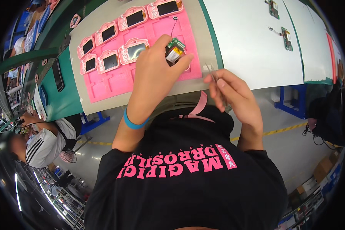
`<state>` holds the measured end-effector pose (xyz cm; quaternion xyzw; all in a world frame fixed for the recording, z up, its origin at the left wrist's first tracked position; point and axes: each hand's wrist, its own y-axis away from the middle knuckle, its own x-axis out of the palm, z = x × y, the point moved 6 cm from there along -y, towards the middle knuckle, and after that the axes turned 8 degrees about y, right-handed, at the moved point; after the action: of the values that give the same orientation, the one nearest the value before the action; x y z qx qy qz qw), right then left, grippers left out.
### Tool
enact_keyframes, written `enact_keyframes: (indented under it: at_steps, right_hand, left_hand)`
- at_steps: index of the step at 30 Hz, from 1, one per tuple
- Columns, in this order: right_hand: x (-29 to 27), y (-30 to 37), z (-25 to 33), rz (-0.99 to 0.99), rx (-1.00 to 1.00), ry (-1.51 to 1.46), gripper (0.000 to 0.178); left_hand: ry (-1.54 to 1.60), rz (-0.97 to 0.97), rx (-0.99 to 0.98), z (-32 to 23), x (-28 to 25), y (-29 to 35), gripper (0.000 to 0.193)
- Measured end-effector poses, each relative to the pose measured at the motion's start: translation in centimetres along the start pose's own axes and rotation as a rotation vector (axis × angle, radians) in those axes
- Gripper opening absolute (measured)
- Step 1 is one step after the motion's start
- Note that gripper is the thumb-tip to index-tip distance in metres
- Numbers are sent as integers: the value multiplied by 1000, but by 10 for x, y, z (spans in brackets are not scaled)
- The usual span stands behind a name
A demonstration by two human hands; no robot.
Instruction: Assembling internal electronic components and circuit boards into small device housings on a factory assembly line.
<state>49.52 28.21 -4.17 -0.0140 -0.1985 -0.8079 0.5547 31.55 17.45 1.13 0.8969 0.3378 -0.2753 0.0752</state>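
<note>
Left hand (pixel 156 65) holds one board (pixel 176 43) near seven screens (pixel 110 61)

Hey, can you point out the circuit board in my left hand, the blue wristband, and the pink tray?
Held circuit board (pixel 174 55): head view, on its battery's silver face.
Blue wristband (pixel 132 123): head view, on its outer band.
Pink tray (pixel 115 81): head view, on its lower-left surface.

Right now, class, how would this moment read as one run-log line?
left hand: holding green circuit board over pink tray | right hand: holding slim tool | tray: pink device shells with screens
</note>
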Motion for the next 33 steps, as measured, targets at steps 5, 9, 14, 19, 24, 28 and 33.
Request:
enact_keyframes:
  at_steps: [5,9,14,19,24,28,33]
  right_hand:
    - [26,0,-5,120,173,-137,24]
    - [37,-10,-9,195,232,-144,21]
    - [44,-15,-5,190,255,-124,21]
    - [47,-14,-4,157,266,-96,20]
    - [50,-19,-8,129,260,-106,18]
    - [50,-18,-11,139,261,-53,17]
    - [49,-15,-12,120,200,-48,14]
  left_hand:
    - [-24,65,-39,12,6,-4,21]
    - [173,51,-144,19,3,0,22]
    - [130,59,-157,23,0,2,23]
    - [191,21,-184,20,0,4,24]
    - [181,49,-149,22,-1,6,21]
    - [104,44,-58,18,-4,7,23]
    - [289,135,-219,13,-19,23,23]
